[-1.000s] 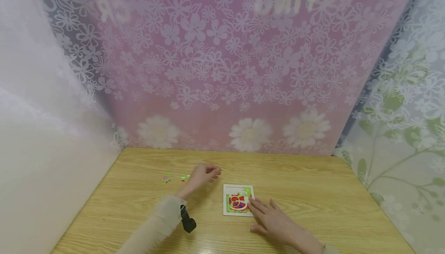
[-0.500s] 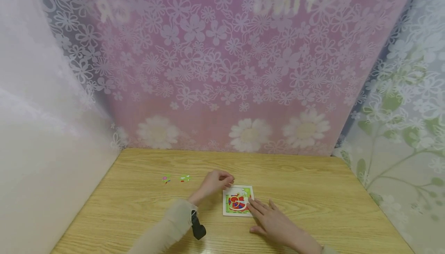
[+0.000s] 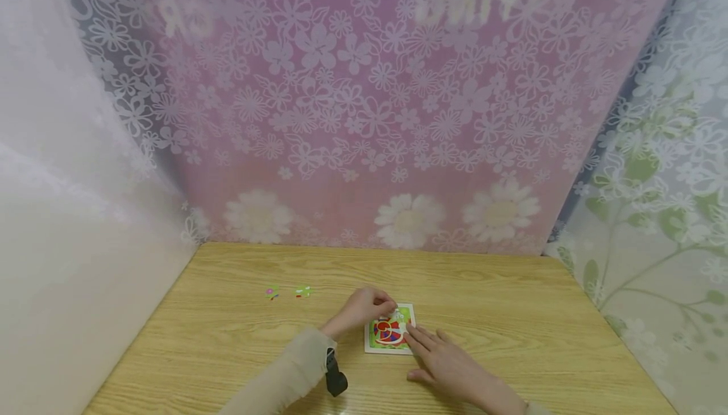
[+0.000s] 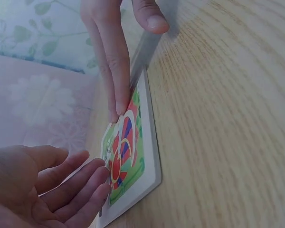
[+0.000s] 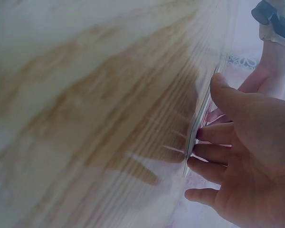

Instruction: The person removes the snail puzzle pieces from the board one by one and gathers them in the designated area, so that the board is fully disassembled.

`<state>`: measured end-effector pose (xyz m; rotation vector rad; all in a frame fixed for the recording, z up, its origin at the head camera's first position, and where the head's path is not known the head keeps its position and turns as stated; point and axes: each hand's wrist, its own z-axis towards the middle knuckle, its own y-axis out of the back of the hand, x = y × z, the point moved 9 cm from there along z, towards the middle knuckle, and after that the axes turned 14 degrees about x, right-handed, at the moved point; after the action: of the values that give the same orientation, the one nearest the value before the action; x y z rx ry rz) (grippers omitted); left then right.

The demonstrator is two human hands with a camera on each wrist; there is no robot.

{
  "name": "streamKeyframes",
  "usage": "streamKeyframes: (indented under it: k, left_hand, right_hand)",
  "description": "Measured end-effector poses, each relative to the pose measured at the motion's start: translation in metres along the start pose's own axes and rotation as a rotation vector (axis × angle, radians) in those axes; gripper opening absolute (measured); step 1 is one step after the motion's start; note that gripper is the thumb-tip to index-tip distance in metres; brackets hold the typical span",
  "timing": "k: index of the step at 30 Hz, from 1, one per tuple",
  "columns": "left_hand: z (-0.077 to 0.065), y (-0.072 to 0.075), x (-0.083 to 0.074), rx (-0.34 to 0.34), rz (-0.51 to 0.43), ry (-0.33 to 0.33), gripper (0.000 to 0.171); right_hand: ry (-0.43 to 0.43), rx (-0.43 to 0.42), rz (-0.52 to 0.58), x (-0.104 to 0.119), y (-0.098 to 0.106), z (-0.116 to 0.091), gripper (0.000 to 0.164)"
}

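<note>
A square picture puzzle with a white frame (image 3: 391, 350) lies flat on the wooden table; its red, blue and green picture has a curved white band. My left hand (image 3: 368, 306) is at its upper left corner, fingers bent and thumb close to the index finger. In the left wrist view, the left fingertips (image 4: 102, 166) come right to the picture's edge. I cannot tell whether a small piece is between them. My right hand (image 3: 449, 361) lies at the puzzle's right side, its straight fingers (image 4: 116, 78) resting on the picture and frame. The hand hides that edge.
Two small groups of green puzzle pieces lie at the left back of the table: one with a pink spot (image 3: 272, 292), one with white spots (image 3: 303, 291). A black band (image 3: 335, 377) is round my left wrist. Floral curtains (image 3: 352, 118) enclose the table.
My left hand has moved right and toward me, from the table behind the puzzle's left side onto its upper left corner. The right hand and the puzzle have stayed in place.
</note>
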<state>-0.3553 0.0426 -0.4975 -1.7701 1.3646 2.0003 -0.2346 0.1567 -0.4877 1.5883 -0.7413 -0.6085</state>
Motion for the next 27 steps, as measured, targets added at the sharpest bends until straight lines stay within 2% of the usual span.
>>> streamKeyframes:
  k: [8, 16, 23, 27]
  left_hand:
    - [0.006, 0.0, 0.001, 0.001, 0.09, 0.005, 0.022]
    - [0.008, -0.004, -0.001, 0.04, 0.082, 0.03, 0.02]
    - [0.007, -0.004, -0.007, 0.026, 0.106, 0.042, 0.019]
    - [0.004, -0.005, -0.009, 0.02, 0.073, 0.07, 0.025]
  right_hand:
    - [-0.012, 0.023, 0.039, -0.001, 0.001, 0.001, 0.068]
    - [-0.019, 0.025, 0.033, -0.001, 0.0, 0.002, 0.068]
    - [-0.024, 0.029, 0.032, -0.001, -0.001, 0.003, 0.069]
    - [-0.027, 0.034, 0.041, 0.0, -0.002, 0.003, 0.069]
